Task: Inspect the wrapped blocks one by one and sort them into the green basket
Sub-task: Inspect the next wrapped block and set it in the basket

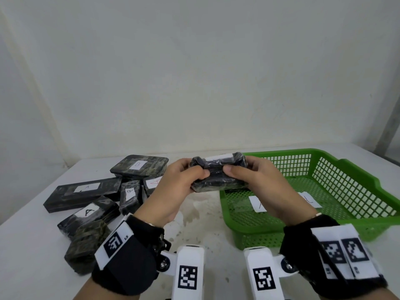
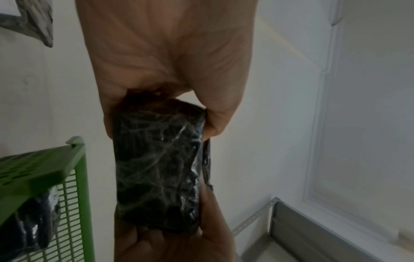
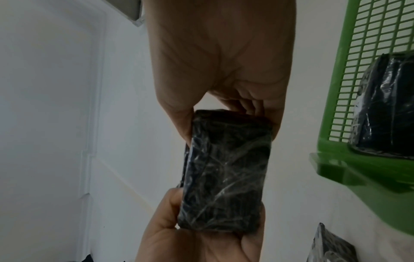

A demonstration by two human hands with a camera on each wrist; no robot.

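You are holding one block (image 1: 218,173) up in the air with both hands, in the middle of the view, just above the table (image 1: 205,215). Your left hand (image 1: 175,189) is pinching its left end, thumb in front and fingers curling behind. Your right hand (image 1: 257,182) is pinching the right end the same way. The block is black, shiny with wrap, and a white label is showing on its top. The basket (image 1: 350,229) is sitting on the table at 3 o'clock from the block, right beside your right hand. Inside it one more dark block (image 3: 385,106) is lying by the wall, and white paper labels are lying on its floor. At 9 o'clock a pile (image 1: 101,195) of wrapped blocks is waiting, marked A and B.
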